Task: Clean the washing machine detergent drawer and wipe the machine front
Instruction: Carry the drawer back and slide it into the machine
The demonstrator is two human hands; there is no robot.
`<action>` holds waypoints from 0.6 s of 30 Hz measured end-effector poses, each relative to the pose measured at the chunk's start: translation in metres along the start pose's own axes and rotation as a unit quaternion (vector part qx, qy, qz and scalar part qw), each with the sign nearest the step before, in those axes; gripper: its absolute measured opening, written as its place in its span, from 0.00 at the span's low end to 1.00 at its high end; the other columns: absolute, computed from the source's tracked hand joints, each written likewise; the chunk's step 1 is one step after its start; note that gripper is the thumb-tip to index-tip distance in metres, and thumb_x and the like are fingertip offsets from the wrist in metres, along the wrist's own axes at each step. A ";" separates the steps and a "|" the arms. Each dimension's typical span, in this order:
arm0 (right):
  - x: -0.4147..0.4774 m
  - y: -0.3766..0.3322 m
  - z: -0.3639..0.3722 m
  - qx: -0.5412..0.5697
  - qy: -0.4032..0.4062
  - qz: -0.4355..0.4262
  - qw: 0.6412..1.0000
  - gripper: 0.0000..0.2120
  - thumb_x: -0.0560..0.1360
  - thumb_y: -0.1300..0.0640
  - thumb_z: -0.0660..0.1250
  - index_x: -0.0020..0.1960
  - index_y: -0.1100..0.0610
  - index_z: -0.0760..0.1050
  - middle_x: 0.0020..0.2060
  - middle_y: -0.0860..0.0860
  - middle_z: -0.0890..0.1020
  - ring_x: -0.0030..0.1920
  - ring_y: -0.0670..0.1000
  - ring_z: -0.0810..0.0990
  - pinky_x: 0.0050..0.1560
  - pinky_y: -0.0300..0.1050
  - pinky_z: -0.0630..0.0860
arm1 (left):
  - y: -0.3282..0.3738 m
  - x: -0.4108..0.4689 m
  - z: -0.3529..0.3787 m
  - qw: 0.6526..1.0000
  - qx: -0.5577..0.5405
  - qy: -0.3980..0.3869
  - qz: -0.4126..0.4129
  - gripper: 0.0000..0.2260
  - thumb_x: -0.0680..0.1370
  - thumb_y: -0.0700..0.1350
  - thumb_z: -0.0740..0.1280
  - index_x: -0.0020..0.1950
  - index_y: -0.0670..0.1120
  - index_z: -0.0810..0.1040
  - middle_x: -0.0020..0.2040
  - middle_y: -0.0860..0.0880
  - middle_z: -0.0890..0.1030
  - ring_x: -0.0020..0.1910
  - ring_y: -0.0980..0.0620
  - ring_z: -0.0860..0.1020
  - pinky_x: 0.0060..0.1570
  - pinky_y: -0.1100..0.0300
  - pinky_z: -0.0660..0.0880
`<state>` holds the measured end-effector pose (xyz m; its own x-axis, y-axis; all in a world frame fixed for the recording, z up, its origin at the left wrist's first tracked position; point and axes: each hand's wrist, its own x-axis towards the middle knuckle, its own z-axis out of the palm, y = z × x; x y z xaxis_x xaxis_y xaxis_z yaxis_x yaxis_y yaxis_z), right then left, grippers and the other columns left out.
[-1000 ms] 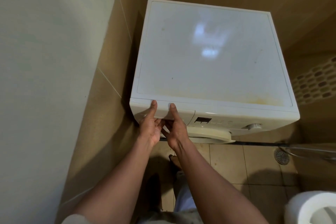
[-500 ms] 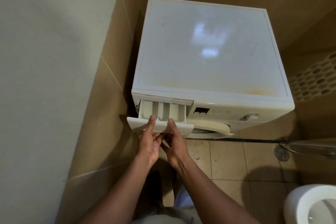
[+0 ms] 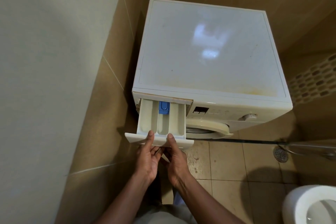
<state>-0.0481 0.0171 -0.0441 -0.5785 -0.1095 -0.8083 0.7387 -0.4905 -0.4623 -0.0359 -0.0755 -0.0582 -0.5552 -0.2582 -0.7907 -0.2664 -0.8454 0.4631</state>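
Observation:
A white washing machine (image 3: 209,51) stands in a tiled corner, seen from above. Its detergent drawer (image 3: 161,120) sticks far out of the upper left of the front, showing three pale compartments and a blue insert (image 3: 164,107) at the back of the middle one. My left hand (image 3: 147,158) and my right hand (image 3: 175,160) grip the drawer's front panel from below, thumbs on its top edge. The control panel with a display (image 3: 200,110) and a dial (image 3: 248,116) lies to the right, above the door rim (image 3: 209,127).
A wall (image 3: 54,60) stands close on the left. A toilet bowl (image 3: 312,205) sits at the lower right, and a floor drain (image 3: 281,154) lies on the beige tiles. A thin hose or rail (image 3: 254,141) runs along the floor to the right.
The drawer was shut a second ago; both hands have pulled it out toward me, now far enough to show the blue insert.

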 end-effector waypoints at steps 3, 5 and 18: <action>0.003 0.001 0.001 0.004 -0.003 0.002 1.000 0.26 0.71 0.51 0.74 0.65 0.60 0.74 0.53 0.59 0.86 0.56 0.56 0.84 0.62 0.55 0.78 | 0.001 0.002 0.001 1.000 0.000 0.002 -0.001 0.22 0.71 0.47 0.73 0.64 0.45 0.76 0.61 0.38 0.82 0.61 0.39 0.80 0.65 0.42 0.74; 0.008 0.000 0.003 0.006 -0.002 0.001 1.000 0.27 0.70 0.50 0.75 0.65 0.60 0.74 0.54 0.58 0.86 0.57 0.56 0.84 0.64 0.56 0.77 | 0.003 0.005 0.004 1.000 0.002 0.003 -0.002 0.22 0.71 0.47 0.73 0.63 0.44 0.76 0.61 0.37 0.82 0.61 0.40 0.80 0.63 0.44 0.76; 0.071 -0.070 0.053 -0.057 -0.017 -0.016 0.998 0.27 0.69 0.41 0.76 0.58 0.60 0.79 0.49 0.58 0.87 0.52 0.56 0.86 0.59 0.57 0.80 | 0.050 0.063 0.078 0.999 0.021 -0.035 0.024 0.32 0.70 0.51 0.76 0.69 0.41 0.71 0.62 0.36 0.80 0.61 0.39 0.80 0.62 0.45 0.78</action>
<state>-0.1590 -0.0027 -0.0500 -0.6127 -0.1259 -0.7802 0.7528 -0.3936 -0.5277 -0.1457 -0.0972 -0.0538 -0.6218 -0.2624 -0.7379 -0.2710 -0.8119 0.5170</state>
